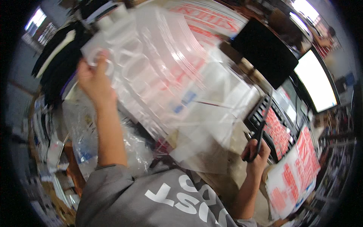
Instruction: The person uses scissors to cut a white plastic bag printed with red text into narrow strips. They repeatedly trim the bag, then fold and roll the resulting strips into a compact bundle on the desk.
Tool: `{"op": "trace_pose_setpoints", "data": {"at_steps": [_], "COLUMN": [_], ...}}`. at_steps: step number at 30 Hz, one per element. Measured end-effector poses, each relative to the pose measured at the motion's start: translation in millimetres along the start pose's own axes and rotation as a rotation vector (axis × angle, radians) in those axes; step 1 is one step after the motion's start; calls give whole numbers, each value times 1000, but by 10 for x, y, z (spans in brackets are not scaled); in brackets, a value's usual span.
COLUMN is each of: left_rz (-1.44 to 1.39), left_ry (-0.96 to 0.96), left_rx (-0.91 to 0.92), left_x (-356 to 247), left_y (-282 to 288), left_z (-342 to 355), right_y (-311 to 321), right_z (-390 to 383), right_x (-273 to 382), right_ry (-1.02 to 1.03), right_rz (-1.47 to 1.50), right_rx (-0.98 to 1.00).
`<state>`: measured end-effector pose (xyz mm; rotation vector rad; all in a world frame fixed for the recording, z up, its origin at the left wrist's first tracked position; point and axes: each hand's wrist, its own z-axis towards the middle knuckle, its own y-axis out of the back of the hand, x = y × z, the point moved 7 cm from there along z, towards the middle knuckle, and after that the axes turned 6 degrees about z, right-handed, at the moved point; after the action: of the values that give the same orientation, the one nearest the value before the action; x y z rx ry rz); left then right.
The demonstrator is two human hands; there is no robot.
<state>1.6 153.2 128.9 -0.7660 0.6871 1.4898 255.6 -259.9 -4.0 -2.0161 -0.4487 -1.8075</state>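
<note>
My left hand (94, 75) grips a translucent plastic sheet (143, 53) at its left edge. The sheet is blurred and spreads across the upper middle, over red-printed white paper (211, 19). My right hand (255, 155) is closed on black-handled scissors (258, 140), held upright at the right, their blades pointing away from me, beside a black keyboard partly covered by red-printed plastic (276, 130). More pale, see-through sheeting (211, 136) lies between my hands.
Folded dark cloth (55, 56) is piled at the upper left, crumpled clear plastic (83, 128) below it. A black panel (264, 49) and lit monitor (314, 79) stand at the upper right. Red-printed bags (291, 174) lie lower right. Another person (323, 41) is in the background.
</note>
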Motion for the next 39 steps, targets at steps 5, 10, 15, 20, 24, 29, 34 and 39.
{"op": "trace_pose_setpoints", "data": {"at_steps": [5, 10, 15, 20, 24, 29, 34, 39], "left_rz": [76, 166, 276, 347, 398, 322, 324, 323], "left_ry": [-782, -792, -592, -540, -510, -366, -404, -399], "left_rx": [222, 849, 1158, 1308, 1282, 1310, 1321, 1322], "left_x": [-1469, -1523, -763, -510, -553, -518, -543, -519], "left_y": [-561, -1151, -1189, -1071, -991, -952, -944, -933], "left_z": [-320, -1362, -2394, -2677, -2670, -2770, -2791, -2798], "right_y": [-89, -124, -351, -338, -409, -561, -614, -619], "right_z": [-362, -858, -1355, -1588, -1489, -1406, -1325, -1308], "right_x": [58, -30, -65, -309, -221, -208, -224, -224], "right_ry": [-101, -233, -490, -615, -667, -651, -669, -651], "right_rz": [139, 214, 382, 15, -25, -51, -43, 23], "right_rx": [18, -2, -1, 275, 284, 262, 234, 182]}}
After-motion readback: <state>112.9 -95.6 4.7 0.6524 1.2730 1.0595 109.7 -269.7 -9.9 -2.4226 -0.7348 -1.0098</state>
